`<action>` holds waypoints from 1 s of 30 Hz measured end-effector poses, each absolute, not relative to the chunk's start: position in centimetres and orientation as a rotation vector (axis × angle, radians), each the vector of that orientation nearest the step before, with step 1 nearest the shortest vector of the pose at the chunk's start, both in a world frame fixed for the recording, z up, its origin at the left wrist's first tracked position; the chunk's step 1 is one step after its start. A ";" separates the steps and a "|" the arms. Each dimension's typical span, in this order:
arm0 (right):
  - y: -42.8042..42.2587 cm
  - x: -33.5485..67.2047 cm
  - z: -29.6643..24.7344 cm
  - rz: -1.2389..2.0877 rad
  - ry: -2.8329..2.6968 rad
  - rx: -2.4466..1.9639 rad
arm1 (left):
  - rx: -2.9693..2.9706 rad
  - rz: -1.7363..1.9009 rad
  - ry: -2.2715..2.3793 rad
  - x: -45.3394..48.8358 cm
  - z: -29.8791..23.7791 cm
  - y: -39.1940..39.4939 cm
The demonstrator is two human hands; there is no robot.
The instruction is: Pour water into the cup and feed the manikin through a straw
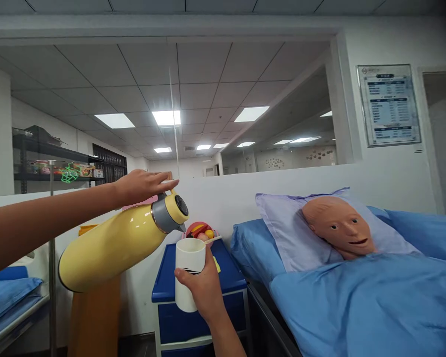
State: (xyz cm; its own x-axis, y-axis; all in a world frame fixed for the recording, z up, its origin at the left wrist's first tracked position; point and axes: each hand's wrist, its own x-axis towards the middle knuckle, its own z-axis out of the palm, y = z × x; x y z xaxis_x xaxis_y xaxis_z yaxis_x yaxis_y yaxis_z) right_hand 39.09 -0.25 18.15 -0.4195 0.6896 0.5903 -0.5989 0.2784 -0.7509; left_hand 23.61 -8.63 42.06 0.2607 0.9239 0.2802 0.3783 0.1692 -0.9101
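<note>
Head view: left grip [144,183] is holding the yellow flask [111,250] by the handle [174,191] at its top; the hand is hiding most of that handle, so can't tell how tight the fingers are closing. Right grip [205,283] is wrapping the white cup [189,257], thumb across the front, spread only to the cup's width. Flask body is hanging below and left of the left grip, tilted, spout [180,228] pointing down to the right; cup rim is sitting just above the right grip, roughly level. Main risk, my read: aim. Spout is hanging close over the cup's left rim, depth unclear, so a small wrist roll or cup drift could be sending liquid onto the right thumb or the worktop [166,277] beyond that grip. Not seeing a stream or fill level, so overfill is looking hard to catch. Second: flask bulk is hanging off one handle hold; if it's heavy, it could be twisting the left grip. Third: spout bumping the rim could be tipping the cup. Fruit [202,231] beyond the right grip is probably lying within splash reach.
</note>
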 end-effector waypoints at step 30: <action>-5.7 38.3 18.0 1.408 -1.618 -0.312 | -1.692 0.795 -1.176 23.0 39.6 -10.8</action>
